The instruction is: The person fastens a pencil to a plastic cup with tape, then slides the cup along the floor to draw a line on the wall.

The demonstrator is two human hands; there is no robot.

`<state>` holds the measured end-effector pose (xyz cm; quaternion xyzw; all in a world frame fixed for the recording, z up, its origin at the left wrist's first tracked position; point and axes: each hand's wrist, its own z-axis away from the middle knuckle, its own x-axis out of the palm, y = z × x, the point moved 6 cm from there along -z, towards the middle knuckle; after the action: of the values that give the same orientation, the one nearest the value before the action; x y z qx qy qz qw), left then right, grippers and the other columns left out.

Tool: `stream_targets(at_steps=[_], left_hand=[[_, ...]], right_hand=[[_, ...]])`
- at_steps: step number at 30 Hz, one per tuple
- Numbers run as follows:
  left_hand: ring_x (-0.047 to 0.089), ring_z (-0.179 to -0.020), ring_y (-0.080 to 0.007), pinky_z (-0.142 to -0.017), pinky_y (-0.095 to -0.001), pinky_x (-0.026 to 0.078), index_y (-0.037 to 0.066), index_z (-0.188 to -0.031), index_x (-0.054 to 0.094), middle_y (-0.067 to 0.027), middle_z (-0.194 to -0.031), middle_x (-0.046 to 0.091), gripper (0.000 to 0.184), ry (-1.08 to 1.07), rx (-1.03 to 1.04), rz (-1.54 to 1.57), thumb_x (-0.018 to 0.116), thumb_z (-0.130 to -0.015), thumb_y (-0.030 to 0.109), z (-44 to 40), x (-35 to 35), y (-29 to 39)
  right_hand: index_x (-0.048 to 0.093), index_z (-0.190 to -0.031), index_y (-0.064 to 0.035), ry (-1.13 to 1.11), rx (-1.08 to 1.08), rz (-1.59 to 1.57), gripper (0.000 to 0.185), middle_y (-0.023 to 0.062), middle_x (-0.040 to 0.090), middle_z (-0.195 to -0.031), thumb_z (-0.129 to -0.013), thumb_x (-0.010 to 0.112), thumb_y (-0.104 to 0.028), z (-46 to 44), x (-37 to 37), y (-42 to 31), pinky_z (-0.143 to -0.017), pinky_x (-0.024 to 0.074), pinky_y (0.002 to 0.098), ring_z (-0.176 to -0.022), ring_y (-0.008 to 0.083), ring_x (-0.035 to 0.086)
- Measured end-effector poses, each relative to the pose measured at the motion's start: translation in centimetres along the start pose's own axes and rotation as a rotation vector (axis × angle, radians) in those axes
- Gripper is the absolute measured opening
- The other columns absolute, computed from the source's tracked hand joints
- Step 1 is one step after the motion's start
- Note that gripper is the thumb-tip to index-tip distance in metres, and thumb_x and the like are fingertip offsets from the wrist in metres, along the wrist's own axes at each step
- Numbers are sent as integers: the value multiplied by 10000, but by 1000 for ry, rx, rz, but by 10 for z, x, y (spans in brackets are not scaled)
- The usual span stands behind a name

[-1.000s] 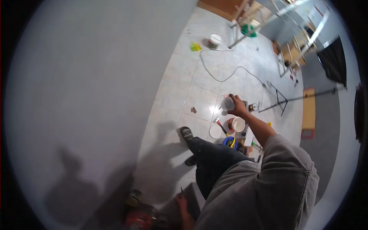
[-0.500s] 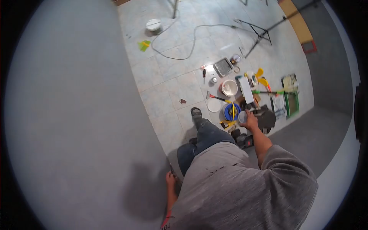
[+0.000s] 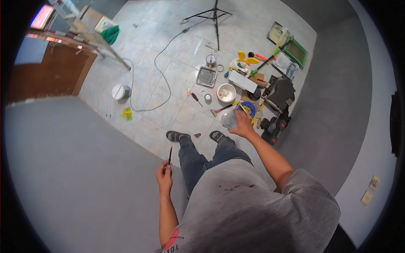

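My left hand point(image 3: 164, 175), at the lower left in front of the grey wall, is closed round a thin dark stick-like tool point(image 3: 170, 154) that points up. My right hand point(image 3: 243, 125) grips a translucent round plastic container point(image 3: 229, 119) by its side. Beyond the container on the floor lie a hammer point(image 3: 223, 109) with a red and yellow handle, a blue-rimmed bucket point(image 3: 252, 110) partly behind my fingers, and a white open tub point(image 3: 226, 93). A screwdriver point(image 3: 196, 99) and a small round can point(image 3: 207, 97) are left of the tub.
A metal tray point(image 3: 206, 76), a white box point(image 3: 242, 82), a dark bag point(image 3: 280, 93) and a green tray point(image 3: 296, 53) sit farther off. A grey cable point(image 3: 157, 63) curves over the tiles near a white bucket point(image 3: 120, 92). A black tripod point(image 3: 215, 17) stands at the top.
The view has swung, bringing the brown door and the ladder-like frame to the upper left. My left hand with the thin tool has come up into fuller view. The container remains in my right hand.
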<state>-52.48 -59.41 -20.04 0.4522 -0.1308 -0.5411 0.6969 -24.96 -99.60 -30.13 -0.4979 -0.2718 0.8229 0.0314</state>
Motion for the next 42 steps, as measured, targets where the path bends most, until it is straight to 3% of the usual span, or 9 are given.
stream_targets(at_steps=[6, 9, 11, 21, 28, 30, 34, 37, 42], left_hand=[[727, -737, -129, -675, -283, 603, 19, -1235, 758, -97, -1082, 788, 269, -224, 319, 82, 698, -973, 8, -141, 46, 165], [730, -756, -165, -706, -335, 568, 46, -1094, 812, -108, -871, 783, 202, -160, 470, -179, 787, -951, 187, -202, 25, 229], [728, -757, -221, -702, -328, 565, 41, -1098, 808, -125, -886, 767, 183, -133, 627, -147, 780, -962, 159, -228, 2, 279], [720, -773, -195, -712, -313, 595, 63, -1097, 810, -97, -958, 721, 192, -240, 843, -186, 830, -935, 165, -371, -60, 402], [649, -1245, -291, -971, -423, 574, 66, -1600, 406, -180, -1463, 572, 980, -103, 429, 30, 928, -854, 429, -559, -54, 403], [494, -1441, -358, -1132, -551, 454, 109, -1701, 182, -196, -1645, 399, 1134, -226, -71, 303, 878, -891, 491, -593, -45, 387], [390, -1531, -342, -1213, -620, 313, 292, -1723, -42, -122, -1674, 371, 940, -256, -112, 582, 631, -1080, 426, -635, -12, 431], [530, -1260, -212, -1125, -455, 430, 275, -1731, 58, -76, -1512, 501, 836, -210, 5, 853, 622, -1113, 306, -678, 0, 477], [503, -1372, -231, -1155, -392, 421, 160, -1722, 134, -102, -1559, 473, 869, -153, 103, 892, 688, -1068, 302, -718, -2, 551]], right_hand=[[254, -1649, -5, 127, -108, -135, 1311, 263, 506, -1572, -645, 959, -468, -88, 7, -145, -1317, 184, 599, -1507, 361, 471], [87, -1700, -34, 247, -36, -314, 1527, 316, 313, -1690, -544, 1032, -354, -136, -46, -242, -1264, 324, 585, -1526, 560, 334], [-5, -1713, -36, 312, -97, -258, 1541, 242, 681, -1331, -617, 977, -494, -169, -62, -299, -1238, 291, 631, -1315, 438, 612], [519, -1608, -136, 455, -275, -209, 1056, 242, 646, -1186, -703, 895, -529, -333, -124, -431, -1184, 342, 670, -1194, 401, 634], [587, -1553, -111, 508, -364, -222, 1036, 223, 698, -1080, -668, 936, -520, -505, -172, -447, -1122, 418, 613, -1082, 419, 672], [585, -1553, -116, 452, -401, -140, 1037, 257, 704, -1124, -672, 937, -534, -563, -175, -450, -1109, 425, 606, -1108, 438, 672], [528, -1603, -134, 408, -444, -259, 1021, 315, 660, -1195, -750, 904, -549, -632, -238, -486, -1186, 367, 631, -1243, 497, 614], [519, -1611, -130, 449, -452, -288, 1017, 310, 655, -1196, -747, 913, -494, -668, -269, -507, -1176, 375, 622, -1236, 494, 614], [537, -1592, -104, 542, -520, -272, 1008, 289, 641, -1235, -699, 931, -355, -711, -295, -529, -1148, 392, 611, -1188, 469, 614]])
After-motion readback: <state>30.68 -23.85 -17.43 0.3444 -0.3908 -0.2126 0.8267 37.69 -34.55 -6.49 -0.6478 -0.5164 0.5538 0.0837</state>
